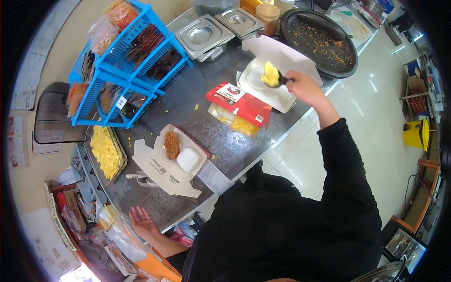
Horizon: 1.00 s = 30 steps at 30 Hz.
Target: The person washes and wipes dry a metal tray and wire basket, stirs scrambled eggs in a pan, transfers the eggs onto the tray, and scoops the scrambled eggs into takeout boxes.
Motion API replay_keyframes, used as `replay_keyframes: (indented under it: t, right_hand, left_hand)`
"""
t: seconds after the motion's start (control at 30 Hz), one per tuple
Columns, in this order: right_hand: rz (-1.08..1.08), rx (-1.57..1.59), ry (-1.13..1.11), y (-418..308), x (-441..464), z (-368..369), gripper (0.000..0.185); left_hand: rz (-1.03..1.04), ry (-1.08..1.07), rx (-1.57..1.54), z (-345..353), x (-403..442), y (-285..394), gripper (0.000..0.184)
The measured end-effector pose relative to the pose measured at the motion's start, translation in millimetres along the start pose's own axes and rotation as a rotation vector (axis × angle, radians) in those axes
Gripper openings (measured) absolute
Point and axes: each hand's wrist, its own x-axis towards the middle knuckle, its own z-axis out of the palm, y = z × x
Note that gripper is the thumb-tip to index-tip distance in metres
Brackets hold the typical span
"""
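My right hand point(303, 87) grips the handle of a black spoon point(281, 81) that holds yellow food point(270, 74). The spoon is above an open white box point(277, 96) at the top centre. My left hand point(143, 223) is palm up at the table's edge, fingers spread, holding nothing. Above and to its right lies an open box point(164, 175) with a piece of fried chicken point(172, 145) and a white wrapped portion point(188, 160). Between the two open boxes stands a red box point(239, 104) with yellow food showing in its side.
At the left is a glass tray point(105, 152) of yellow food beside a blue rack point(124, 63) of packets. Steel lidded containers point(204, 34) and a large black pan point(319, 42) with crumbs line the back. A paper slip point(213, 177) lies at the front edge.
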Motion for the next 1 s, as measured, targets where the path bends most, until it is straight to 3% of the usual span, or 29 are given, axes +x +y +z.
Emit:
replay_keyframes:
  t: [0.1,0.13,0.2,0.3,0.5,0.8,0.87,1.0]
  right_hand:
    - [-0.095,-0.202,0.172,28.0,-10.2,42.5,0.021]
    - [-0.033,-0.172,0.117,13.9,-19.6,46.0,0.022]
    - [-0.128,-0.279,0.219,18.9,-27.8,72.1,0.022]
    - [-0.113,-0.439,0.174,5.7,-38.7,85.1,0.022]
    - [-0.146,-0.412,0.270,-2.6,-42.7,92.3,0.021]
    - [-0.195,-0.396,0.432,-12.5,-36.7,92.2,0.020]
    - [0.063,0.555,0.249,-50.8,-33.3,72.0,0.023]
    - [-0.049,0.982,-0.099,-157.7,-53.0,61.5,0.028]
  left_hand:
    - [0.040,-0.018,-0.014,9.0,-5.4,4.7,0.049]
    - [0.039,-0.020,-0.005,11.4,-5.0,4.6,0.048]
    - [0.031,-0.024,0.011,15.2,-2.6,3.6,0.047]
    - [0.034,-0.021,-0.002,26.3,-1.7,-1.9,0.045]
    - [-0.014,0.089,0.006,28.0,4.4,-0.5,0.041]
    - [-0.026,0.101,-0.084,-44.5,35.5,17.9,0.044]
    - [-0.020,0.090,-0.090,-72.5,47.1,21.1,0.046]
    - [-0.056,0.124,-0.202,-137.9,67.1,19.4,0.049]
